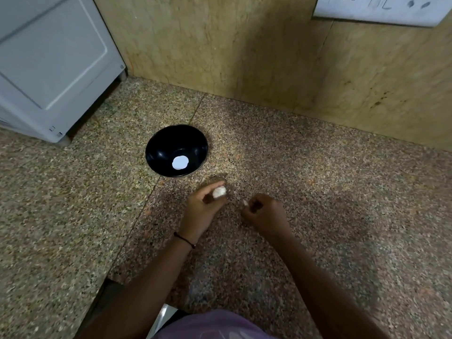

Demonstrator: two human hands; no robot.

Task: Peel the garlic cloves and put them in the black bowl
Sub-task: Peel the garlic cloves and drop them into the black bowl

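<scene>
Pinching left hand: a white lumpy garlic piece is gripped between thumb and fingertips over the desk. Part of it is covered by the fingers, so one clove or several cannot be told.
Right hand: the fingers are curled in, and a small pale sliver is pinched at their tips. It is too small and blurred to be told as skin or clove.
Gap between hands: they are held near each other and are not touching.
Glossy round black bowl: it is set upright on the desk, near the left hand and beyond it, apart from both hands.
White round patch: it is seen at the bottom of the bowl. Whether it is a flat label or peeled garlic cannot be made out.
Speckled brown granite desk: both forearms are stretched over it.
Thin black thread band: it is worn on the left wrist.
White boxy appliance: it is cut off by the upper-left edge.
White wall plate: it is cut off at the top right and blurred.
Pale purple garment: only a strip is shown at the bottom edge.
</scene>
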